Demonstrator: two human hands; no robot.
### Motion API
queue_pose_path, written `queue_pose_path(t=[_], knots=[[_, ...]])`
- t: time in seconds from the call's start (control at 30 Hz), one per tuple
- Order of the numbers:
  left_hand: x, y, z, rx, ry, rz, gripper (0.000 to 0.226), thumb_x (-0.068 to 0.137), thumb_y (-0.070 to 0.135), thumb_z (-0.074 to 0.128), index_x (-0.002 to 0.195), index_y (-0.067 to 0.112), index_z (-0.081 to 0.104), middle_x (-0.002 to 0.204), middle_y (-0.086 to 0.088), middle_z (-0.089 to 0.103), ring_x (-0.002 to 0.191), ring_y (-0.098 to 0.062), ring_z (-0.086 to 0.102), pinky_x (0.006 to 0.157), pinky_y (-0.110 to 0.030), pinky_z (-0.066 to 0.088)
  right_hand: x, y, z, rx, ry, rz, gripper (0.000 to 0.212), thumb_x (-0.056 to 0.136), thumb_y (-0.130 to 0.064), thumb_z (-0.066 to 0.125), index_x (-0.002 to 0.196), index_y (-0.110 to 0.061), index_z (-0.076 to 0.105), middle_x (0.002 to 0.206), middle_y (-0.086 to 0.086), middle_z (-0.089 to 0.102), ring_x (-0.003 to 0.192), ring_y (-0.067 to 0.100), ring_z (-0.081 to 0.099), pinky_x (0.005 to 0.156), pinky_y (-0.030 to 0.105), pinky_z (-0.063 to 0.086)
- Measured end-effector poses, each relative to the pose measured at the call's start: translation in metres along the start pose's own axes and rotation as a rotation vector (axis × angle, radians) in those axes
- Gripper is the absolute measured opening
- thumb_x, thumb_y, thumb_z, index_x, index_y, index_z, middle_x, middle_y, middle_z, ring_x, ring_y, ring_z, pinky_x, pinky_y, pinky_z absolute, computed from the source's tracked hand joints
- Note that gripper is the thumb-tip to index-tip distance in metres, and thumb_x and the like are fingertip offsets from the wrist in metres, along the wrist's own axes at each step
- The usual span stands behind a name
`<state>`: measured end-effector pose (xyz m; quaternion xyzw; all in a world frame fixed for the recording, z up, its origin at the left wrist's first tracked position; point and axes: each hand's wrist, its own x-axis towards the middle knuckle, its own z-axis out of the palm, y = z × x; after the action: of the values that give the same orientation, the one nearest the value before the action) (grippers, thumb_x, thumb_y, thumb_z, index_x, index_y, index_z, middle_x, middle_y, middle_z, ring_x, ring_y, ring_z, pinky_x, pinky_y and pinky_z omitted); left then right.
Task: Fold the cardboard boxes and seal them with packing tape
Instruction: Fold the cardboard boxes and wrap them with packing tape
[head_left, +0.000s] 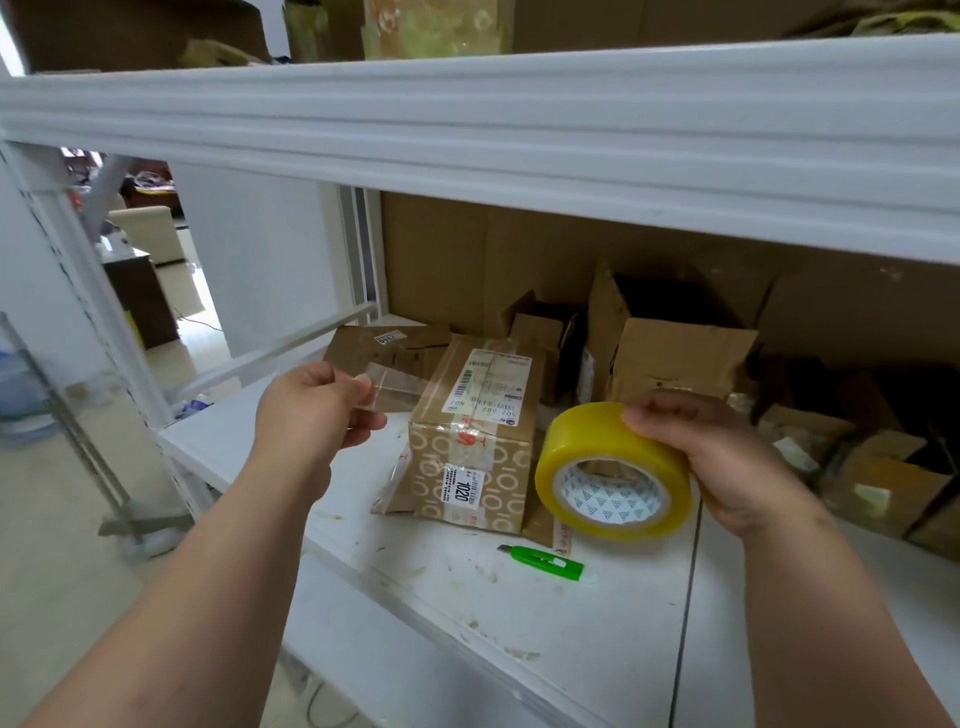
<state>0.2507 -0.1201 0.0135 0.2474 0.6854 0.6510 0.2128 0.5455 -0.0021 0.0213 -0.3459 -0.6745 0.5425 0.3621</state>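
Left hand (317, 410) grip pinching barely visible clear tape strip (392, 389), right hand (727, 457) around tape roll (615, 470).

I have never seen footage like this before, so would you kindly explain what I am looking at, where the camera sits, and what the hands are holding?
There is no machine here: this is one picture from a camera worn on a person's head, looking forward and down at their own bare hands. The right hand grips a roll of yellowish packing tape. The left hand pinches a clear strip of tape, held out in the air in front of a box. On the white shelf stands a taped cardboard box with shipping labels, and a green utility knife lies in front of it. Further back on the shelf stand several open cardboard boxes.
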Motion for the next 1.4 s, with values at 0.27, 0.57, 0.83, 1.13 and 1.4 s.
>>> queue_pose_path(t=[0.27, 0.57, 0.83, 1.13, 1.4], knots=[[0.011, -0.013, 0.013, 0.107, 0.028, 0.003, 0.014, 0.088, 0.009, 0.069, 0.075, 0.006, 0.070, 0.080, -0.010, 0.072, 0.060, -0.021, 0.072, 0.058, -0.032, 0.052, 0.018, 0.004, -0.001, -0.171, 0.048, 0.026, 0.021, 0.061, -0.050, 0.070, 0.073, -0.033, 0.076, 0.075, -0.001, 0.074, 0.076, 0.022, 0.071, 0.079, 0.043, 0.055], [0.021, -0.029, 0.016, 0.087, 0.034, -0.063, 0.012, 0.087, 0.007, 0.067, 0.075, 0.005, 0.070, 0.074, -0.009, 0.072, 0.057, -0.021, 0.071, 0.063, -0.035, 0.057, 0.034, 0.009, 0.000, -0.230, 0.048, 0.055, 0.014, 0.085, -0.029, 0.071, 0.073, -0.031, 0.076, 0.077, 0.000, 0.072, 0.086, 0.032, 0.070, 0.083, 0.045, 0.054], [0.016, -0.052, 0.020, 0.043, -0.053, -0.229, 0.013, 0.088, 0.008, 0.066, 0.079, -0.002, 0.069, 0.076, -0.018, 0.073, 0.057, -0.023, 0.066, 0.055, -0.028, 0.055, 0.038, 0.022, 0.003, -0.270, 0.048, 0.158, 0.007, 0.083, -0.030, 0.074, 0.077, -0.027, 0.076, 0.081, 0.001, 0.074, 0.085, 0.028, 0.070, 0.080, 0.040, 0.053], [0.006, -0.060, 0.024, 0.085, -0.216, -0.366, 0.024, 0.091, 0.021, 0.066, 0.089, -0.002, 0.066, 0.079, -0.012, 0.072, 0.063, -0.018, 0.065, 0.052, -0.026, 0.052, 0.033, 0.034, 0.009, -0.259, 0.005, 0.178, 0.005, 0.082, -0.030, 0.073, 0.079, -0.028, 0.075, 0.082, 0.002, 0.074, 0.086, 0.028, 0.070, 0.083, 0.043, 0.054], [0.007, -0.067, 0.022, 0.087, -0.223, -0.214, 0.002, 0.097, 0.015, 0.060, 0.095, 0.014, 0.060, 0.076, -0.007, 0.064, 0.071, -0.023, 0.055, 0.057, -0.032, 0.051, 0.030, 0.036, 0.012, -0.235, -0.006, 0.166, 0.009, 0.085, -0.025, 0.070, 0.077, -0.026, 0.074, 0.080, 0.004, 0.072, 0.083, 0.030, 0.069, 0.079, 0.042, 0.052]])
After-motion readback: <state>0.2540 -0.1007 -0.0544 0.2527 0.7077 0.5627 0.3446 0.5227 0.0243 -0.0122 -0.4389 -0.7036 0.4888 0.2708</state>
